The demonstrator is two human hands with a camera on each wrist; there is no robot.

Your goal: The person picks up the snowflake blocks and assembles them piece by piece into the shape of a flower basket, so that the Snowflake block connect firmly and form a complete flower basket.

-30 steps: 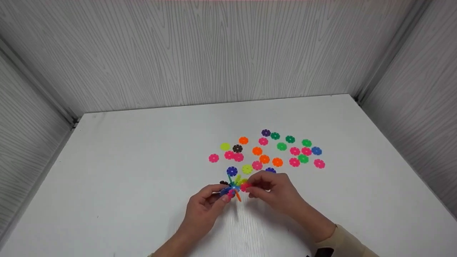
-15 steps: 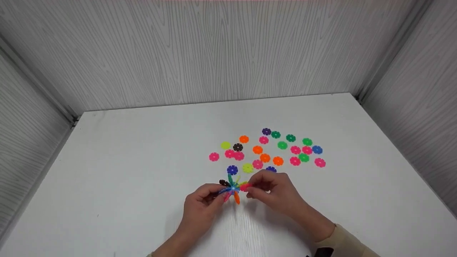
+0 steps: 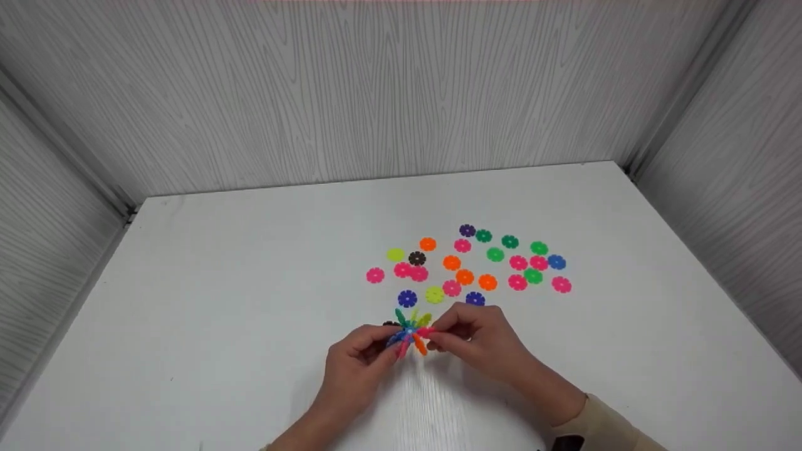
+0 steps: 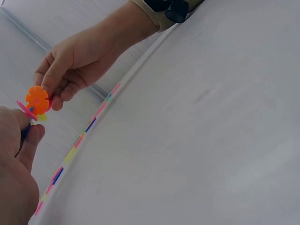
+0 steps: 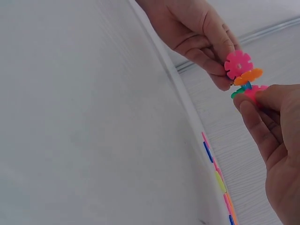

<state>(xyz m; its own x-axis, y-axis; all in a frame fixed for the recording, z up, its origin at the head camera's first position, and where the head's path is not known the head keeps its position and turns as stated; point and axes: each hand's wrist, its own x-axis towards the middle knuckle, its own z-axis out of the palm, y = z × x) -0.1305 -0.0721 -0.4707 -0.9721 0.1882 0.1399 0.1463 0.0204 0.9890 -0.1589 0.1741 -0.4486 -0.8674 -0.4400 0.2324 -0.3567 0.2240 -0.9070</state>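
Note:
Above the front of the table, my left hand (image 3: 357, 360) holds a cluster of notched plastic discs (image 3: 410, 332) between thumb and fingers. Blue at its hub, the cluster has green, yellow, orange, pink and black discs fanning outward. My right hand (image 3: 482, 335) pinches a pink disc (image 3: 427, 332) edge-on at the cluster's right side, right at the hub. An orange disc (image 4: 37, 100) faces the left wrist view, between the two hands. In the right wrist view, another pink disc (image 5: 238, 64) sits by the left fingers. Fingers hide part of the hub.
Loose notched discs lie flat beyond the hands, including a dark blue disc (image 3: 407, 299), a yellow-green one (image 3: 434, 295) and a black one (image 3: 417, 258). The white table (image 3: 219, 282) is bounded by a back panel (image 3: 376, 94) and side panels.
The pink disc in my right hand has moved slightly left and down, in against the hub. The cluster has turned a little in my left hand. The loose discs lie as before.

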